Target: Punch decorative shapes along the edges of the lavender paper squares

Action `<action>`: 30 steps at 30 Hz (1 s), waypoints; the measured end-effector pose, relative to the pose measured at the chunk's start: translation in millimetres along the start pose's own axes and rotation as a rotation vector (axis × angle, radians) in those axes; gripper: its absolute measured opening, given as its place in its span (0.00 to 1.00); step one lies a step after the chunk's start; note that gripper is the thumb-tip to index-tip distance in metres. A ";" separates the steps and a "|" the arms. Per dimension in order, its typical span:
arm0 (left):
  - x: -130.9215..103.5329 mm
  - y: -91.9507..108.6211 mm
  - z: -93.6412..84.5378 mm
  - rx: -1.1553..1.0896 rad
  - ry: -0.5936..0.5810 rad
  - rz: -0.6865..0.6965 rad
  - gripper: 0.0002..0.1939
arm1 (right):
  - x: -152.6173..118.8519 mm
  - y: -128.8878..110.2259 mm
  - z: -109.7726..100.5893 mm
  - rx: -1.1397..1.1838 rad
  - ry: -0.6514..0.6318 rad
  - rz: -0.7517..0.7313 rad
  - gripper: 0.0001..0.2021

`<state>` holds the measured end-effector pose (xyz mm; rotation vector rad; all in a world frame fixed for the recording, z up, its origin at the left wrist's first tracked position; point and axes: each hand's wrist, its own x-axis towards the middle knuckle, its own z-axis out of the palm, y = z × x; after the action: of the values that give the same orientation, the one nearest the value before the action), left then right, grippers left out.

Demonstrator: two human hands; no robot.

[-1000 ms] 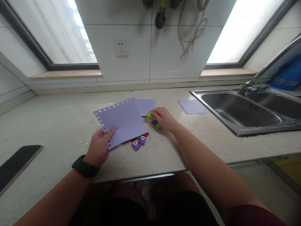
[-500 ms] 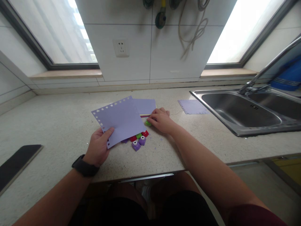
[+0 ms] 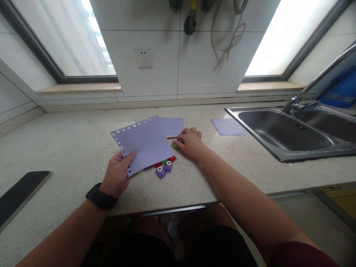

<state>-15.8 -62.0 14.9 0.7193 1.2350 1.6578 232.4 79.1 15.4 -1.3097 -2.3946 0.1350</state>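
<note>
A sheet of lilac paper (image 3: 144,144) is pinched at its lower left corner by my left hand (image 3: 118,170), thumb on top. Small cut-out shapes line its top and left edges. Beyond it lies a stack of paper (image 3: 174,126), lilac on top with other colours at the edge. Beside the stack, my right hand (image 3: 190,142) has its fingers curled; a small dark bit shows between them, too hidden to name. A green craft punch (image 3: 175,146) is just under its fingertips. Two purple craft punches (image 3: 164,168) stand nearer me. Red craft punches (image 3: 172,159) are partly covered by the sheet.
Another lilac sheet with punched edges (image 3: 228,127) lies on the counter (image 3: 69,148), left of the steel sink (image 3: 283,128). A flat dark object (image 3: 22,193) is at the far left. Tiny paper bits are scattered near the punches.
The lilac sheet has shifted slightly right and down in my left hand. My right fingers have moved a little over the green craft punch, and a dark bit now shows between them.
</note>
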 end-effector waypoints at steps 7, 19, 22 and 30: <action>-1.0 0.5 0.0 0.026 -0.016 -0.013 0.20 | -0.1 -0.2 -1.5 0.034 0.000 0.003 0.18; -1.3 1.5 -0.5 0.000 -0.030 -0.024 0.22 | 1.4 4.7 -14.2 0.263 0.073 0.099 0.17; -1.7 1.9 0.2 0.010 -0.032 -0.023 0.21 | 1.9 5.5 -13.8 0.274 0.075 0.085 0.16; -1.0 0.7 -0.8 0.031 -0.025 -0.010 0.19 | 4.1 10.7 -9.1 0.279 0.092 0.066 0.14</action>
<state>-16.3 -63.2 15.4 0.7494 1.2473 1.6196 242.4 87.4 22.1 -1.2349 -2.1641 0.4035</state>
